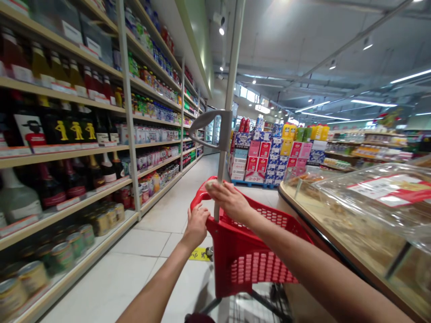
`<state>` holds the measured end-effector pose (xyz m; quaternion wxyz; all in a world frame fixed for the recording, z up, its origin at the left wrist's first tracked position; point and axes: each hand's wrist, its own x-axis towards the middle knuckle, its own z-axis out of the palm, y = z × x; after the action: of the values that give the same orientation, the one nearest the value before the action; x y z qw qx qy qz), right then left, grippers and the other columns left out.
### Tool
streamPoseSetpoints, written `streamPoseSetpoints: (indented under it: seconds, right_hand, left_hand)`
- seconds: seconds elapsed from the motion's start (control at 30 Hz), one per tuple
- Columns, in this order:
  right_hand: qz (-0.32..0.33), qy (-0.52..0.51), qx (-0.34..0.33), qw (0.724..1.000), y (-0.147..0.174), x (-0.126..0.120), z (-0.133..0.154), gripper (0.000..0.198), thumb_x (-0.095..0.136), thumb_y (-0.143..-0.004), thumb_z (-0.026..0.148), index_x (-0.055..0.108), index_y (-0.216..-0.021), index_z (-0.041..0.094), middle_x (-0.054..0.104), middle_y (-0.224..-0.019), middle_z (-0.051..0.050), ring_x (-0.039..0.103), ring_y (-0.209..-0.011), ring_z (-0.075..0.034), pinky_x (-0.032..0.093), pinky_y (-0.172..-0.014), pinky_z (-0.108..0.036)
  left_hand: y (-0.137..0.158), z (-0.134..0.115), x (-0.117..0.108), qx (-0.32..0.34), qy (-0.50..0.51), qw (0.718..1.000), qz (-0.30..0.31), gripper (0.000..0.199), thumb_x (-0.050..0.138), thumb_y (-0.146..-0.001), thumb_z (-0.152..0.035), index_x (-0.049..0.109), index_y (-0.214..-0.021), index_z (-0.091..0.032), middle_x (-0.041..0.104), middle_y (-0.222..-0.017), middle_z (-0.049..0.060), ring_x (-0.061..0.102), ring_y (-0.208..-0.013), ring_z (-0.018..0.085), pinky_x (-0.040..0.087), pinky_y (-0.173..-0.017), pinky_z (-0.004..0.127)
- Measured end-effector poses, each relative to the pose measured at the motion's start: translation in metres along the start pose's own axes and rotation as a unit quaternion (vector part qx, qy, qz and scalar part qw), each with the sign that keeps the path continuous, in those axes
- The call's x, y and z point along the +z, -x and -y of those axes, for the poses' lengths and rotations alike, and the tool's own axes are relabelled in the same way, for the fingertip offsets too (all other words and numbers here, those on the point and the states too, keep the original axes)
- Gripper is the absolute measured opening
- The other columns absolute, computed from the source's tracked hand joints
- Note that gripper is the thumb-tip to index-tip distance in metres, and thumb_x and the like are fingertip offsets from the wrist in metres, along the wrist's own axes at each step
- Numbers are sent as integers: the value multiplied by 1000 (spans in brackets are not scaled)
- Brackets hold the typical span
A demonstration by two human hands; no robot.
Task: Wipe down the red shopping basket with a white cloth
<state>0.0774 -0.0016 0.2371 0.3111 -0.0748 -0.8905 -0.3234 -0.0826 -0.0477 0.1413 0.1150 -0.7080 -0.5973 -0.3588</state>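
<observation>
A red plastic shopping cart [232, 251] with a mesh-patterned side stands in front of me, tilted in view. My left hand [198, 224] is closed round the red rim at its near left corner. A tall grey pole [230, 80] rises from that corner and carries a grey loop-shaped bracket [222, 130]. My right hand [232, 202] lies across the lower pole, fingers stretched out and pointing left over the cart's top. A pale patch shows at its fingertips; whether it is skin or a small object I cannot make out. The cart's inside is mostly hidden by my right arm.
At left, a long shelf [67, 159] holds bottles and cans. A display counter [323, 242] with clear plastic covers borders the cart's right. Stacked drink cartons [257, 157] stand ahead. A tiled aisle floor [144, 244] runs forward, with a yellow floor sticker [200, 254] beside the cart.
</observation>
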Motion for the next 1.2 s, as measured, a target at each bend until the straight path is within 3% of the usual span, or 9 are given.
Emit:
streamPoseSetpoints:
  seconds: [0.13, 0.3, 0.4, 0.53, 0.6, 0.73, 0.97, 1.13, 1.2]
  right_hand:
    - [-71, -71, 137, 985, 1, 5, 11, 38, 32, -88, 11, 47, -122, 19, 46, -128, -4, 19, -129, -17, 26, -105, -39]
    - [-62, -182, 222, 956, 89, 70, 110, 40, 32, -89, 15, 37, -129, 22, 49, -125, -3, 32, -124, -17, 36, -100, -36]
    - [-63, -213, 228, 948, 135, 89, 151, 39, 35, -89, 19, 40, -127, 25, 57, -116, -2, 46, -114, -13, 44, -92, -27]
    - [-96, -236, 283, 925, 140, 78, 130, 40, 34, -89, 16, 40, -127, 26, 49, -125, -3, 36, -121, -15, 39, -98, -34]
    - [-105, -225, 315, 916, 134, 71, 110, 41, 32, -89, 13, 38, -128, 23, 40, -132, -5, 26, -126, -18, 33, -102, -40]
    - [-93, -222, 321, 916, 141, 73, 100, 42, 32, -88, 13, 38, -127, 27, 45, -129, -1, 33, -123, -12, 37, -99, -31]
    - [-95, -149, 359, 916, 160, 87, 75, 40, 34, -85, 6, 46, -122, 16, 48, -125, -12, 29, -125, -19, 37, -99, -40]
    - [-68, -153, 296, 940, 209, 90, 88, 37, 36, -87, 12, 48, -120, 23, 57, -115, -5, 40, -118, -16, 44, -93, -33]
    - [-83, -151, 318, 932, 226, 82, 89, 39, 36, -87, 11, 46, -122, 25, 56, -118, -4, 40, -118, -15, 44, -94, -33]
  left_hand:
    - [0, 2, -2, 0, 1, 1000, 20, 43, 34, -65, -1, 58, -95, -20, 57, -110, 6, 34, -118, 27, 17, -97, 62]
    - [-1, 7, -3, 13, -31, 999, 18, 41, 34, -69, -3, 58, -97, -21, 57, -111, 6, 36, -118, 26, 23, -97, 58]
    - [0, 6, -5, 23, -57, 998, 25, 41, 33, -70, -2, 58, -96, -21, 56, -115, 6, 36, -120, 26, 26, -96, 59]
    - [4, -12, -2, -6, -96, 994, -58, 48, 31, -68, 1, 52, -106, -19, 43, -130, 12, 32, -123, 27, 19, -96, 64]
    - [3, -28, 4, 33, -86, 990, -109, 46, 32, -70, -1, 50, -110, -17, 41, -130, 13, 30, -125, 25, 20, -100, 57]
    - [-7, -59, 29, 170, -49, 984, -34, 45, 33, -71, -3, 49, -112, -15, 49, -124, 11, 37, -120, 19, 30, -101, 40]
    - [-18, -62, 53, 113, -117, 984, 76, 30, 35, -73, -8, 58, -91, -16, 63, -92, 6, 55, -96, 19, 21, -103, 47]
    - [-15, -58, 58, 127, -96, 985, 61, 40, 33, -69, -4, 57, -99, -15, 63, -100, 7, 52, -103, 19, 19, -105, 43]
    - [-15, -57, 62, 128, -93, 986, 53, 42, 34, -67, -4, 57, -101, -15, 63, -102, 8, 51, -104, 21, 16, -106, 44]
